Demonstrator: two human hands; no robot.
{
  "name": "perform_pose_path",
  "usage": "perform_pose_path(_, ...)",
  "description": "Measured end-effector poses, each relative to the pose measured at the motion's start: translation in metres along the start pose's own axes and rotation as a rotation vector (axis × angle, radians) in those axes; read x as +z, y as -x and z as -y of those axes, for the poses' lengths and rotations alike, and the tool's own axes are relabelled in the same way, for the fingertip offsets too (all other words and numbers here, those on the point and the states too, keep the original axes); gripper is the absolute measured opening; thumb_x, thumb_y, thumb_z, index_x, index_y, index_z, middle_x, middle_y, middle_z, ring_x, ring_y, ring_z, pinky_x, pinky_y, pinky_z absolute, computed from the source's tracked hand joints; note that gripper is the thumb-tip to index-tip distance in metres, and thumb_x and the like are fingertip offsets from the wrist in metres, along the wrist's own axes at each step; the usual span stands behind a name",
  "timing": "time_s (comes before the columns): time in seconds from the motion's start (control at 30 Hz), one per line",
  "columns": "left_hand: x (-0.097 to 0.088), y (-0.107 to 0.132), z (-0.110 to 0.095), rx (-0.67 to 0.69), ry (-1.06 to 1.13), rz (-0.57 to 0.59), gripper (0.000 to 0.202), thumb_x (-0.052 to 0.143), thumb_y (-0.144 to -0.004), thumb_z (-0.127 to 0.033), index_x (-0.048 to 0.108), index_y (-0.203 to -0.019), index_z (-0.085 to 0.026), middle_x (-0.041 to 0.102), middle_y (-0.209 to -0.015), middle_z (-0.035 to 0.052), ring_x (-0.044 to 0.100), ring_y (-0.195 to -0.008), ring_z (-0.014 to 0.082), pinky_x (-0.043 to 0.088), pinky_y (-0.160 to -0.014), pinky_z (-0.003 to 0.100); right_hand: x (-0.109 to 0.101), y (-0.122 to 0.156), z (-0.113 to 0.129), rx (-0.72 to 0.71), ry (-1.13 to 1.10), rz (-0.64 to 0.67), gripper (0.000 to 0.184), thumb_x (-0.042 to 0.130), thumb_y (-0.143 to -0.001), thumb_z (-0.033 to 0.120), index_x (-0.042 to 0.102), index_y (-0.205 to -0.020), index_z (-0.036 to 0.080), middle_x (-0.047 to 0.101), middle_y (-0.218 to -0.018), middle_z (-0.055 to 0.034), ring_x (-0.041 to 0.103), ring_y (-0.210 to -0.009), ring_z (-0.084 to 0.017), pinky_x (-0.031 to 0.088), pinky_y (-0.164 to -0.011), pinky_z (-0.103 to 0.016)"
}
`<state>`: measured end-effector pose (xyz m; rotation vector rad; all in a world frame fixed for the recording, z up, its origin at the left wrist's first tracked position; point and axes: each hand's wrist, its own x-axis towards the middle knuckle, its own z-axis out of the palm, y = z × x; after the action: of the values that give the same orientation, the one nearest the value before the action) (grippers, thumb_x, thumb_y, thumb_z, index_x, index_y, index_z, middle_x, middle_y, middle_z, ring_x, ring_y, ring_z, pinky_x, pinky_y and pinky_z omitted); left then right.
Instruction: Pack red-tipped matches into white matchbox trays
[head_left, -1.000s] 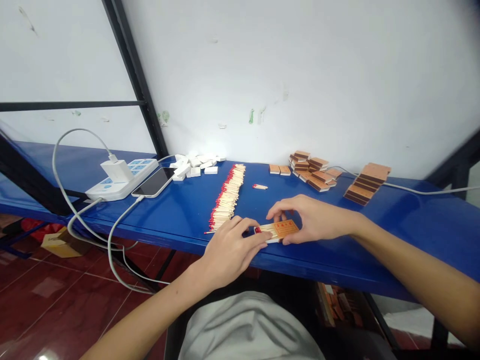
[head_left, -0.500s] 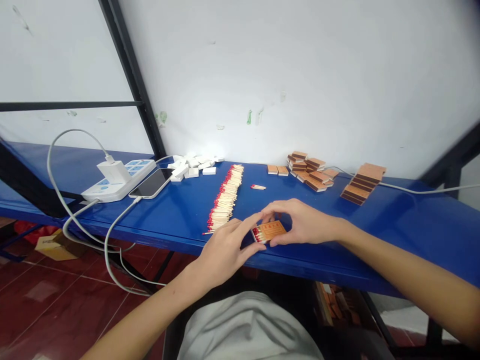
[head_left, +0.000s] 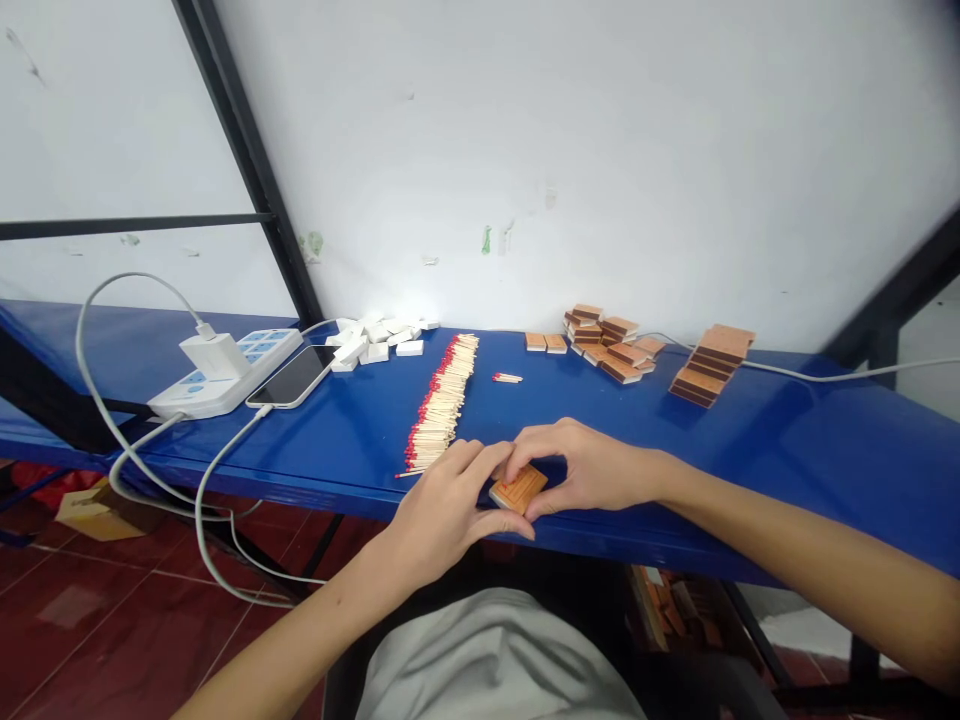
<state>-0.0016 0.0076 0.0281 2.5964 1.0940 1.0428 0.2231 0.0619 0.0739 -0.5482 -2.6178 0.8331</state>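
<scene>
Fingers of left hand [head_left: 446, 508] and right hand [head_left: 589, 465], partly spread, pinch one closed matchbox [head_left: 523, 491] over the bench [head_left: 540, 405], near piled red-tipped matches [head_left: 444, 405].

We see one small, flat matchbox [head_left: 521, 490], its orange-brown top printed with darker lines and a whitish edge showing at its near left. It looks closed, though its far side is partly hidden from us. It is turned slantwise, printed face up, by the front edge of the blue tabletop [head_left: 817, 440]
</scene>
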Motion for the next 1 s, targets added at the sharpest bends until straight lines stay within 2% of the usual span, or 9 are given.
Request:
perform_pose_path(0.2, 0.005, 0.002, -0.003, 0.125, -0.101, -0.084, 0.063, 0.055, -0.083, -0.070, 0.057, -0.116, -0.017, 0.062, -0.083, 0.0030, 0.059, -0.072, 0.0172, 0.051, -0.064, 0.028, 0.002, 0.003, 0.001, -0.020, -0.055, 0.005, 0.037, 0.080, -0.079, 0.048, 0.072, -0.105, 0.023, 0.071, -0.098, -0.0019, 0.066, -0.085, -0.015, 0.049, -0.080, -0.028)
perform_pose_path(0.33, 0.003, 0.006, -0.001, 0.237, -0.124, -0.139, 0.065, 0.049, -0.088, -0.070, 0.054, -0.122, -0.015, 0.067, -0.089, 0.0066, 0.063, -0.074, 0.0177, 0.054, -0.067, 0.029, 0.004, 0.006, 0.014, -0.089, 0.039, 0.057, 0.029, 0.075, -0.086, 0.042, 0.070, -0.105, 0.021, 0.070, -0.097, -0.0040, 0.064, -0.089, -0.016, 0.049, -0.079, -0.027)
perform_pose_path(0.43, -0.011, 0.011, 0.001, 0.271, -0.068, -0.121, 0.056, 0.047, -0.097, -0.061, 0.053, -0.129, -0.015, 0.069, -0.106, 0.0114, 0.067, -0.090, 0.0191, 0.056, -0.080, 0.029, -0.005, 0.019, 0.022, -0.191, 0.195, 0.110, 0.019, 0.063, -0.095, 0.025, 0.067, -0.112, 0.018, 0.070, -0.111, -0.0085, 0.061, -0.106, -0.019, 0.050, -0.090, -0.029)
perform_pose_path(0.53, -0.040, 0.013, 0.010, 0.259, -0.084, -0.164, 0.039, 0.048, -0.102, -0.047, 0.057, -0.128, -0.019, 0.069, -0.109, 0.0102, 0.066, -0.097, 0.0203, 0.054, -0.084, 0.030, -0.034, 0.048, 0.020, -0.130, 0.443, 0.067, 0.025, 0.054, -0.092, 0.011, 0.066, -0.112, 0.021, 0.067, -0.122, -0.0088, 0.059, -0.116, -0.021, 0.049, -0.097, -0.032)
perform_pose_path(0.63, -0.076, 0.004, 0.035, 0.173, -0.220, -0.293, 0.029, 0.048, -0.100, -0.034, 0.060, -0.123, -0.020, 0.069, -0.101, 0.0070, 0.064, -0.089, 0.0206, 0.052, -0.081, 0.032, -0.075, 0.086, 0.003, 0.058, 0.700, -0.234, 0.028, 0.059, -0.090, 0.021, 0.063, -0.118, 0.023, 0.068, -0.117, -0.0090, 0.064, -0.106, -0.023, 0.052, -0.089, -0.035)
perform_pose_path(0.7, -0.098, -0.008, 0.061, 0.034, -0.387, -0.337, 0.030, 0.047, -0.099, -0.037, 0.062, -0.119, -0.019, 0.068, -0.100, 0.0066, 0.063, -0.086, 0.0213, 0.050, -0.084, 0.036, -0.101, 0.111, -0.013, 0.221, 0.835, -0.451, 0.026, 0.061, -0.091, 0.030, 0.062, -0.116, 0.021, 0.069, -0.109, -0.0104, 0.065, -0.093, -0.023, 0.052, -0.081, -0.034)
perform_pose_path(0.77, -0.117, -0.021, 0.090, -0.144, -0.545, -0.257, 0.038, 0.041, -0.101, -0.042, 0.062, -0.121, -0.017, 0.067, -0.101, 0.0073, 0.062, -0.093, 0.0254, 0.049, -0.089, 0.040, -0.120, 0.131, -0.031, 0.377, 0.926, -0.589, 0.022, 0.060, -0.093, 0.036, 0.064, -0.105, 0.018, 0.069, -0.103, -0.0122, 0.065, -0.086, -0.022, 0.051, -0.078, -0.033)
perform_pose_path(0.87, -0.136, -0.033, 0.133, -0.323, -0.730, -0.068, 0.047, 0.038, -0.101, -0.046, 0.060, -0.127, -0.012, 0.063, -0.110, 0.0119, 0.058, -0.110, 0.0340, 0.044, -0.098, 0.050, -0.131, 0.151, -0.059, 0.496, 0.984, -0.594, 0.020, 0.058, -0.094, 0.037, 0.064, -0.099, 0.018, 0.069, -0.097, -0.0110, 0.064, -0.081, -0.021, 0.050, -0.075, -0.033)
perform_pose_path(1.0, -0.139, -0.030, 0.176, -0.401, -0.854, 0.122, 0.055, 0.038, -0.099, -0.048, 0.054, -0.137, -0.011, 0.058, -0.129, 0.0193, 0.051, -0.122, 0.0430, 0.042, -0.099, 0.056, -0.122, 0.165, -0.096, 0.519, 1.024, -0.516, 0.020, 0.058, -0.090, 0.033, 0.064, -0.101, 0.019, 0.070, -0.107, -0.0141, 0.067, -0.091, -0.026, 0.052, -0.079, -0.036)
